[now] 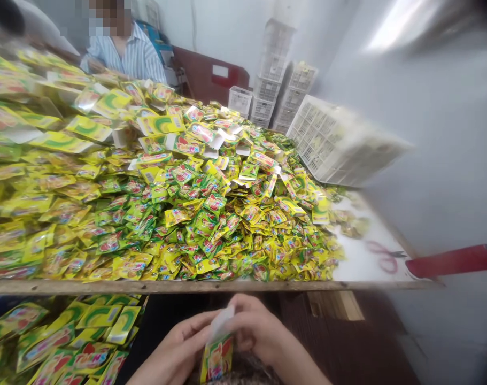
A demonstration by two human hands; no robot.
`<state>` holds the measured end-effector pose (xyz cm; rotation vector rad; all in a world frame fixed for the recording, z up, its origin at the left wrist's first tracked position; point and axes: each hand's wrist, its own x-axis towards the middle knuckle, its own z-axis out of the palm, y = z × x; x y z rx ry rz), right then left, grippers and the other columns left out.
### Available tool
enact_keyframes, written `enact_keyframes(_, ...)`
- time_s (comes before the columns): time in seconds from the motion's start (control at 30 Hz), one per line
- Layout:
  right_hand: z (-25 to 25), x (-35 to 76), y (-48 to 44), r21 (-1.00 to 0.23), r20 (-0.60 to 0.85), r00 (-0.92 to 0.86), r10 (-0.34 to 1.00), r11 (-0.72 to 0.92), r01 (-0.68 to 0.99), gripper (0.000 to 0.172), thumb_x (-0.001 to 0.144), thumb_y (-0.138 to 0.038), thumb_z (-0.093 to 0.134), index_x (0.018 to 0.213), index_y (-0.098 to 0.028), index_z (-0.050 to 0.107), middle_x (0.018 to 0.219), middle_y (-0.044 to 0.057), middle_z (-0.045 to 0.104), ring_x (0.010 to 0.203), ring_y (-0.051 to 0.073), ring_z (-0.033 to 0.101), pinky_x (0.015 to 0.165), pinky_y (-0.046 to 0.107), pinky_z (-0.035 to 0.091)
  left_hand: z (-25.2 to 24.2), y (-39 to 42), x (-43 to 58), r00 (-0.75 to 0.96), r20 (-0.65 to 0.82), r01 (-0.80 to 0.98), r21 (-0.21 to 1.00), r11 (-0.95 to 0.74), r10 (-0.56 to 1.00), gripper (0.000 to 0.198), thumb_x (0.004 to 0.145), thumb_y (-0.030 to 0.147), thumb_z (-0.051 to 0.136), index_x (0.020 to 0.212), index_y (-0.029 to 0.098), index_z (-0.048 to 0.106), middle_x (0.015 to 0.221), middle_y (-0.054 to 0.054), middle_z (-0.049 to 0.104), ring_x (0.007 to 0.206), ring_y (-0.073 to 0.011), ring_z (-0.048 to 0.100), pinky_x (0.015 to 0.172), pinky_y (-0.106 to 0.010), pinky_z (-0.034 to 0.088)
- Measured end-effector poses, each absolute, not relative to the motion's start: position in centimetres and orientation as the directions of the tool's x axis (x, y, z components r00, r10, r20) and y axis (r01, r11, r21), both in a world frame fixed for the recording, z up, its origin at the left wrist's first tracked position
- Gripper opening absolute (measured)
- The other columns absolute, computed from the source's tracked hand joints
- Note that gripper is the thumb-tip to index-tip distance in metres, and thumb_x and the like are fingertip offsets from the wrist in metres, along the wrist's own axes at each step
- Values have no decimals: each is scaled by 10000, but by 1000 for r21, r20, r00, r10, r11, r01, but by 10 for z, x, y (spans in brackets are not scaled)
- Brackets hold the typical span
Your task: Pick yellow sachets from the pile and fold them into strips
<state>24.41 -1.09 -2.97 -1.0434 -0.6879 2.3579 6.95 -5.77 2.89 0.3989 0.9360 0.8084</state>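
Note:
Low in the head view, in front of the table's front edge, my two hands meet at a small yellow and green printed carton [217,359]. Its white end flap [222,322] sticks up between my fingers. My left hand [189,342] grips the carton's left side near the top. My right hand [256,327] has its fingers curled and pinched at the flap from the right. Whether a sachet is inside the carton or in my right fingers is hidden. Beyond my hands, a heap of small yellow and green sachets [211,230] covers the table.
Cartons [163,124] lie over the heap, some with white flaps raised. Scissors [383,256] and a red cylinder [451,261] sit at the right. A white crate [327,139] tilts behind; crates [265,96] are stacked farther back. Filled cartons [94,342] lie lower left. A person in stripes [126,56] sits opposite.

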Motion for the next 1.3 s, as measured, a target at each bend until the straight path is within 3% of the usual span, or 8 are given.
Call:
enact_keyframes(0.13,-33,248,-6,-477,-535,-702,470,-854,-208,262,581,-140,755,729,-178,541,520,-80,481,377,32,312,339,152,127,14,-50,70,191,-567,-290,747,598,801,399,682,412,801,1005,181,763,949,-108,760,888,-276,677,800,-342,508)
enact_keyframes(0.3,-36,247,-10,-480,-482,-694,534,-824,-301,268,659,-254,754,849,-148,598,654,-4,600,457,74,506,402,171,370,0,-46,67,57,-587,-293,764,576,808,283,667,373,816,848,166,748,790,-57,748,758,-215,666,697,-279,504)
enact_keyframes(0.43,-45,235,-11,-539,-594,-543,594,-794,-280,176,601,-182,684,742,-168,580,506,-47,528,352,66,409,302,148,264,2,-41,69,106,-621,-351,708,613,777,201,673,292,809,774,142,722,713,-35,718,642,-170,641,629,-251,494)
enact_keyframes(0.63,-34,230,-6,-789,-453,-425,784,-574,-217,326,727,-415,736,813,-101,732,650,48,656,450,95,523,379,194,417,-14,-35,58,2,-578,-190,801,568,816,311,694,394,786,895,158,775,841,-69,787,798,-248,702,763,-319,542)
enact_keyframes(0.83,-34,234,-3,-771,-445,-419,792,-576,-270,392,579,-416,866,795,-112,744,681,59,680,548,155,603,435,246,497,-27,-40,53,-69,-510,-41,860,509,857,334,733,442,747,960,199,776,978,-61,790,965,-281,691,880,-339,532)
enact_keyframes(1.07,-42,235,-5,-779,-455,-400,796,-573,-255,399,519,-425,889,684,-118,695,624,56,682,509,169,617,441,271,507,-28,-40,58,6,-304,209,932,296,953,202,803,401,689,803,217,773,832,-47,763,809,-227,697,739,-251,540)
enact_keyframes(1.17,-45,238,-12,-807,-428,-398,811,-542,-236,382,508,-406,897,686,-136,691,630,38,680,512,161,617,461,260,499,-29,-46,52,109,-143,296,949,106,984,146,821,328,684,914,272,783,912,-47,760,864,-226,703,778,-252,545)
enact_keyframes(1.3,-51,245,-23,-942,-261,-327,908,-314,-120,246,640,-383,837,697,-170,728,741,31,681,578,142,617,539,249,491,-38,-54,48,209,-121,310,949,52,970,266,792,296,720,1053,330,759,1031,-48,764,963,-246,705,860,-278,551)
